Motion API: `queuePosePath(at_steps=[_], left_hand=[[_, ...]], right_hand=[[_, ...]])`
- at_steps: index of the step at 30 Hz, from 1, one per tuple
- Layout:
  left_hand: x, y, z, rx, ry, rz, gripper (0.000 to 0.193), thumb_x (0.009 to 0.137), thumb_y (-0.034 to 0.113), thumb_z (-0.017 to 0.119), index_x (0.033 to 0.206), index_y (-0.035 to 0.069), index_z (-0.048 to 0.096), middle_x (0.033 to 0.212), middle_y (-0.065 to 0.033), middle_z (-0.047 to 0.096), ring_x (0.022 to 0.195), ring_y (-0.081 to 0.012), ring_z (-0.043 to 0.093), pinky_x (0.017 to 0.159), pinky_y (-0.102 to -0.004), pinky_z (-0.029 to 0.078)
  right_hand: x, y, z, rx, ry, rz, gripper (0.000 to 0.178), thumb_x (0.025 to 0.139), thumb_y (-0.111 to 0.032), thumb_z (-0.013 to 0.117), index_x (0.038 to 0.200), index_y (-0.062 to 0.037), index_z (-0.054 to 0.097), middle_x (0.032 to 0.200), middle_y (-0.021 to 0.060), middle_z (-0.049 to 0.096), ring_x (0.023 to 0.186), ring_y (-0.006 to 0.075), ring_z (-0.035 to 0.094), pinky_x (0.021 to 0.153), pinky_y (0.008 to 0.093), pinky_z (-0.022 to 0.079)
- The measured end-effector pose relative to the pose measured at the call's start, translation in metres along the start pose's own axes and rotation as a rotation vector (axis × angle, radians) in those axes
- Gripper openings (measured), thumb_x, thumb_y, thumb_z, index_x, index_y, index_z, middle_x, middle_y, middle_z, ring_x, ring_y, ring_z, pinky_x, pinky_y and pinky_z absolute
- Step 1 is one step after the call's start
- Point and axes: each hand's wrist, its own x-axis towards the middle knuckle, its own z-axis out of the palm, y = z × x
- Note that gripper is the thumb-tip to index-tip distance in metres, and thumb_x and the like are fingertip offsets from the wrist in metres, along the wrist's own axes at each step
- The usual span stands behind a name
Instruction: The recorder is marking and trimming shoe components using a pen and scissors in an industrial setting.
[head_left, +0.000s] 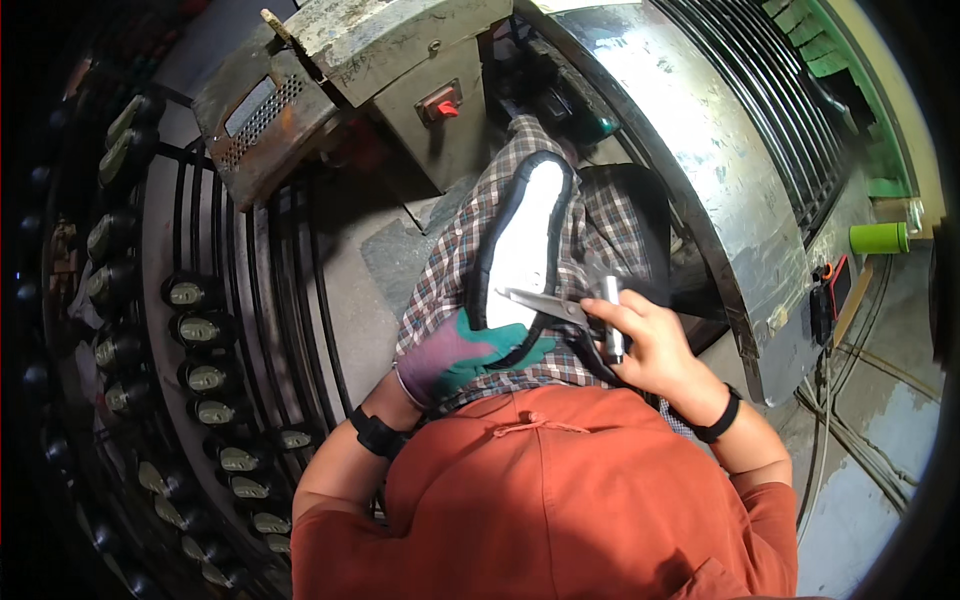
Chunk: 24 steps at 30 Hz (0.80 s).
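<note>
A shoe upper (526, 235) with a white underside and a black edge lies lengthwise on my checked lap. My left hand (465, 355), in a purple and green glove, grips its near end, with the fingers over the rim. In my bare right hand (650, 340) are scissors (545, 303), their metal blades pointing left over the white underside. Whether the tips touch it I cannot tell. A silver, pen-like cylinder (613, 318) also stands upright between the fingers of that hand. The scissors' dark handles are partly hidden by the fingers.
At the left, racks hold several dark shoes (205, 378). Ahead is a worn metal machine (430, 75) with a red switch (446, 108). A metal-edged conveyor (690, 130) curves along the right, near a green cylinder (880, 238) and cables (825, 430) on the floor.
</note>
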Motion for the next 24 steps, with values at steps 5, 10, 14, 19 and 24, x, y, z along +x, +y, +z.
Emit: queuePosePath(at_steps=[5, 10, 14, 19, 24], left_hand=[[-0.004, 0.002, -0.005, 0.219, -0.051, 0.050, 0.075, 0.075, 0.014, 0.077, 0.139, 0.001, 0.039, 0.128, -0.0105, 0.055, 0.116, -0.0191, 0.055, 0.100, -0.0332, 0.044], [-0.016, 0.039, 0.002, 1.145, -0.185, 0.330, 0.074, 0.081, 0.013, 0.071, 0.144, 0.003, 0.033, 0.134, -0.0130, 0.052, 0.125, -0.0206, 0.047, 0.105, -0.0352, 0.037], [0.009, 0.035, -0.021, 1.308, 0.481, 0.605, 0.072, 0.082, 0.001, 0.060, 0.145, 0.003, 0.027, 0.123, -0.0176, 0.055, 0.109, -0.0217, 0.056, 0.095, -0.0308, 0.046], [-0.005, -0.020, 0.011, 0.007, 0.184, 0.285, 0.092, 0.087, 0.014, 0.069, 0.151, 0.007, 0.003, 0.136, -0.0135, 0.046, 0.124, -0.0204, 0.048, 0.103, -0.0308, 0.042], [0.000, -0.026, 0.016, -0.069, 0.184, 0.409, 0.050, 0.091, 0.019, 0.065, 0.133, 0.002, 0.044, 0.114, -0.0058, 0.060, 0.102, -0.0091, 0.058, 0.085, -0.0258, 0.050]], right_hand=[[0.016, 0.007, 0.032, 0.876, 0.301, 0.319, 0.046, 0.081, 0.006, 0.058, 0.125, -0.0073, 0.055, 0.103, 0.0041, 0.061, 0.086, 0.0153, 0.060, 0.074, 0.0261, 0.049], [0.014, 0.063, -0.006, 1.668, 0.478, 0.497, 0.040, 0.095, -0.033, 0.054, 0.129, -0.0114, 0.052, 0.089, 0.0004, 0.056, 0.063, 0.0078, 0.045, 0.054, 0.0211, 0.036], [-0.027, 0.124, 0.062, 0.495, 0.321, 0.231, 0.048, 0.092, -0.039, 0.058, 0.129, -0.0088, 0.051, 0.106, 0.0061, 0.060, 0.089, 0.0206, 0.059, 0.084, 0.0326, 0.049], [0.006, 0.011, 0.044, 1.318, 0.325, 0.507, 0.069, 0.077, -0.037, 0.078, 0.134, -0.0189, 0.043, 0.099, -0.0013, 0.056, 0.082, 0.0085, 0.053, 0.070, 0.0221, 0.043], [0.055, -0.038, 0.039, 1.159, 0.059, 0.297, 0.061, 0.078, -0.033, 0.077, 0.126, -0.0118, 0.046, 0.095, 0.0001, 0.057, 0.076, 0.0059, 0.053, 0.060, 0.0163, 0.039]])
